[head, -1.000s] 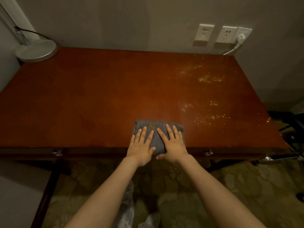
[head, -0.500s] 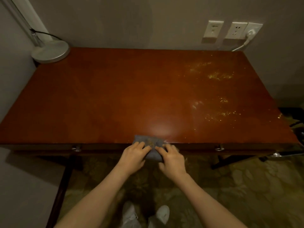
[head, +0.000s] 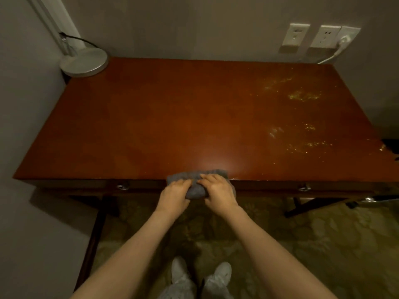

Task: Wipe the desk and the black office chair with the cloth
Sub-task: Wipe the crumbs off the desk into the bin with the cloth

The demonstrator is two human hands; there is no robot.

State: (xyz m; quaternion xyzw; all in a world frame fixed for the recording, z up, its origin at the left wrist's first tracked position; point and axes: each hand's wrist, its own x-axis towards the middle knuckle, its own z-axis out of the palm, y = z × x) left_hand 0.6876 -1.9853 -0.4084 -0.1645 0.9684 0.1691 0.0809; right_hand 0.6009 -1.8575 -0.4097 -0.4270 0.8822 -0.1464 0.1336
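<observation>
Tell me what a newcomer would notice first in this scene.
The wide reddish-brown desk fills the view, and at the middle of its near edge the left hand and right hand both grip a grey cloth bunched over that edge. Next come the yellowish specks scattered over the desk's right part, not yet wiped. A round lamp base sits at the far left corner.

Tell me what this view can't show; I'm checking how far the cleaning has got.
- Black office chair: head view, cut off by right edge; only a dark sliver, condition unreadable.
- Cloth: head view, mostly covered by left hand and right hand; its soiling unreadable.
- Lamp: head view, upper part cut off by top edge.
</observation>
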